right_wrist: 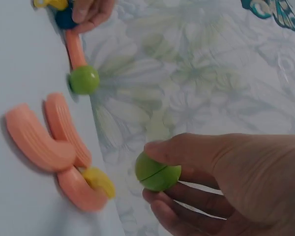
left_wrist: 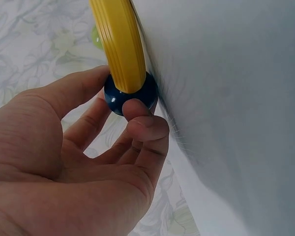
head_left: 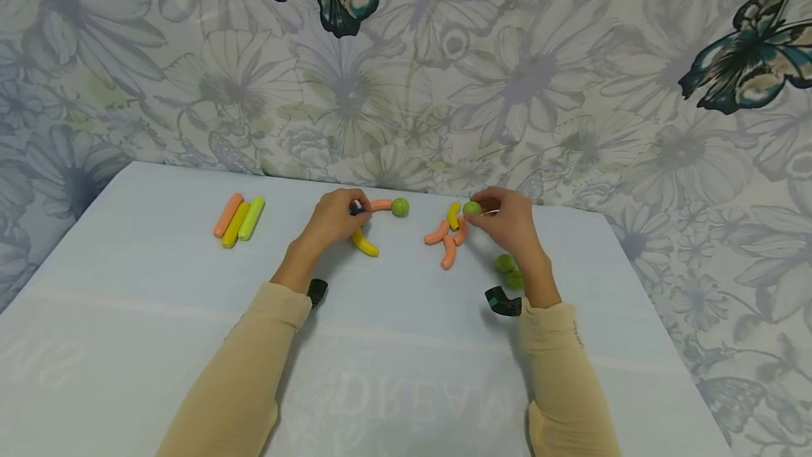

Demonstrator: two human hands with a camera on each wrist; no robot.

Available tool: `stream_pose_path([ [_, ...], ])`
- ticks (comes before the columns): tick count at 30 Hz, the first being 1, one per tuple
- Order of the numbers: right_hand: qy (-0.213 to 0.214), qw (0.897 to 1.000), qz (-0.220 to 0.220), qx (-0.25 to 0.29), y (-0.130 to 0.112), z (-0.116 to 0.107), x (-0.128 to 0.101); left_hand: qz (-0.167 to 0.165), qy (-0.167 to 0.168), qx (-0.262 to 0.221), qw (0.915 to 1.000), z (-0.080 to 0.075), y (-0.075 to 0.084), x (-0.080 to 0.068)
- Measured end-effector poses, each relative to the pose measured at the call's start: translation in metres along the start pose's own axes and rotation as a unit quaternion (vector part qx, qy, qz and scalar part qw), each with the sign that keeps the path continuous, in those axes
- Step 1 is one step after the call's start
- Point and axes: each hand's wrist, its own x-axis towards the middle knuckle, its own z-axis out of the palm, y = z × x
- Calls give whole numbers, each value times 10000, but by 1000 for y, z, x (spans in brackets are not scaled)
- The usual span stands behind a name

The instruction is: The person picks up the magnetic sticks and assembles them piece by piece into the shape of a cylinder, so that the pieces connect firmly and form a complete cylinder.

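My left hand (head_left: 333, 218) pinches a dark blue ball (left_wrist: 117, 102) between thumb and fingers. A curved, ribbed yellow piece (left_wrist: 120, 44) runs out of that ball, lying toward me in the head view. On the ball's right side is an orange piece (right_wrist: 75, 49), with a green ball (head_left: 400, 207) at its far end. My right hand (head_left: 512, 223) holds another green ball (right_wrist: 157, 173) with a seam line, gripped by thumb and fingertips. Close by its left side lie several curved orange pieces (right_wrist: 37, 140) and a curved yellow piece (head_left: 453, 215).
Two more green balls (head_left: 505, 264) sit below my right hand, close to the wrist. At the left, straight orange (head_left: 228, 215), yellow (head_left: 235, 225) and light green sticks (head_left: 251, 218) lie side by side. The white table (head_left: 406, 365) ends at a flowered wall (head_left: 355, 90).
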Motion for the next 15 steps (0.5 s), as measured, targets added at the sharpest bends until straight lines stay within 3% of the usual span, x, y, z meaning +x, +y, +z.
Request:
stream_pose_path([
  [5, -330, 9987, -54, 389, -13, 18, 0, -2, -6, 9, 10000, -1, 1, 0],
  [15, -1020, 9937, -219, 402, -31, 54, -2, 46, 22, 9, 10000, 0, 2, 0],
])
